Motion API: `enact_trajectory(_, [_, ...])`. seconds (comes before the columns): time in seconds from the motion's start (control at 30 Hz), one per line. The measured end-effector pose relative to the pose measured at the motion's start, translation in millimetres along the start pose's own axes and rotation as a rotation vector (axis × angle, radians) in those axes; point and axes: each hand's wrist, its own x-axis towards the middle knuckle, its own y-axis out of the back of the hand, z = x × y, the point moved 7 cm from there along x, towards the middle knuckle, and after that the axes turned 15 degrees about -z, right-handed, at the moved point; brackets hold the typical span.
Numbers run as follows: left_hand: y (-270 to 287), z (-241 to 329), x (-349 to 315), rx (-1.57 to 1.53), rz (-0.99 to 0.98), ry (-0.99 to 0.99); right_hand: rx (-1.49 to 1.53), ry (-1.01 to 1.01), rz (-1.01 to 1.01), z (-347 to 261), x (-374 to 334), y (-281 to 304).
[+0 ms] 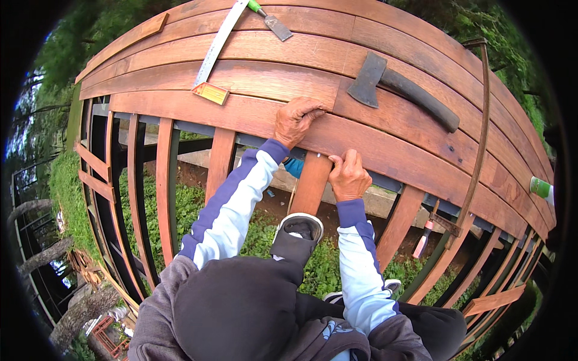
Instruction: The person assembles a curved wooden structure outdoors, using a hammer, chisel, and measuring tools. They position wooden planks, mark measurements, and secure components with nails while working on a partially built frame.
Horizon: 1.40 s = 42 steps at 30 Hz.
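A reddish-brown deck plank (415, 162) runs along the near edge of the decking. My left hand (295, 122) lies across it with curled fingers, the fingertips at the seam to the plank behind. Lower and to the right, my right hand (349, 175) has its fingers bent against the same plank's front edge. Beyond my right hand lies a hatchet (397, 86), its dark handle pointing right. A try square (214, 66) rests on the boards at left, with a green-handled chisel (274, 23) behind it.
Upright-looking wooden joists (165, 180) come toward me with open gaps between them, grass below. My shoe (298, 231) stands on a joist (310, 186) between my arms. A long bow saw (481, 132) leans over the right side, near a pink-handled tool (423, 237). A green-white can (542, 189) sits far right.
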Motion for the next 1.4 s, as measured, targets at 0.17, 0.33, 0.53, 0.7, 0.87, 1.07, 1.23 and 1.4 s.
enact_trajectory(0.17, [0,5,2,0.006,0.0,-0.021,0.07,-0.06,-0.008,2,1,-1])
enact_trajectory(0.33, [1,11,3,0.069,-0.021,-0.057,0.055,-0.052,-0.044,1,2,0])
enact_trajectory(0.53, [3,15,2,0.096,0.008,-0.067,0.033,-0.063,-0.054,-2,1,1])
enact_trajectory(0.7, [1,13,2,0.098,0.006,-0.089,0.021,-0.072,-0.056,-3,1,1])
enact_trajectory(0.87, [0,10,1,0.078,0.01,-0.076,0.029,-0.088,-0.082,-1,1,0])
enact_trajectory(1.07, [-3,6,2,0.063,-0.024,-0.034,0.037,-0.093,-0.104,3,1,-3])
enact_trajectory(1.23, [-3,10,3,0.106,-0.05,-0.034,0.065,-0.103,-0.118,3,1,-3])
enact_trajectory(1.4, [-2,9,4,0.073,-0.051,-0.023,0.089,-0.105,-0.12,1,2,-1])
